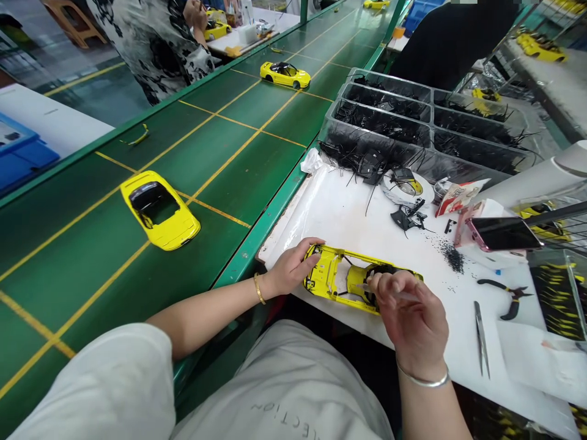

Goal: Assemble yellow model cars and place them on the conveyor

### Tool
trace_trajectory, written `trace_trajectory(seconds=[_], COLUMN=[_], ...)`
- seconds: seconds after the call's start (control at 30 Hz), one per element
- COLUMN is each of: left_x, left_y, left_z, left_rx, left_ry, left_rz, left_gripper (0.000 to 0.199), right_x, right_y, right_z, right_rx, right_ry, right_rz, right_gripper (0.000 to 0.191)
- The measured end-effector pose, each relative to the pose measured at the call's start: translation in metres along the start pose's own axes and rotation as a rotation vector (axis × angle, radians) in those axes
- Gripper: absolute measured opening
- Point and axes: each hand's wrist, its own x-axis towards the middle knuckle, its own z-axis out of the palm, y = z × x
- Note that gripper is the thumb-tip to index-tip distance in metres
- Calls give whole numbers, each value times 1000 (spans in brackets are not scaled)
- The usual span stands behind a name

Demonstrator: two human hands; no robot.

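Note:
A yellow model car body [328, 269] lies with its hollow underside up at the front of the white work table. My left hand [296, 267] grips its left end, thumb over the near corner and fingers along the far edge. Over the right part of the body, my right hand [415, 315] is closed in a pinch on a thin, pale, pointed tool [362, 286]. Its tip points left into the car body, and my fingers cover most of it, so its exact kind is unclear. Dark parts sit inside the body near my right fingers.
Tweezers [480, 339], black-handled cutters [509, 296] and a phone [504, 233] lie to the right. Black bits [453, 256] are scattered near clear bins [380, 131] of black parts. A green conveyor [220, 208] on the left carries yellow cars [178, 235]. Co-workers [156, 46] sit beyond.

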Motion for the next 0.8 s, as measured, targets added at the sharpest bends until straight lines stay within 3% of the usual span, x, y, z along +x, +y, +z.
trace_trajectory(seconds=[0.23,0.7,0.8], left_x=[-1,3,10], left_y=[1,3,4], left_z=[-1,-2,-5], left_rx=[0,-6,-21], left_ry=[-7,-20,-67], left_rz=[14,-8,-50], left_gripper=[48,44,45], right_x=[-3,-1,-6], right_y=[2,7,1], right_z=[0,3,1], right_rx=[21,-25,-7], right_ry=[-9,8,-5], right_rz=[59,24,5], right_gripper=[31,28,37])
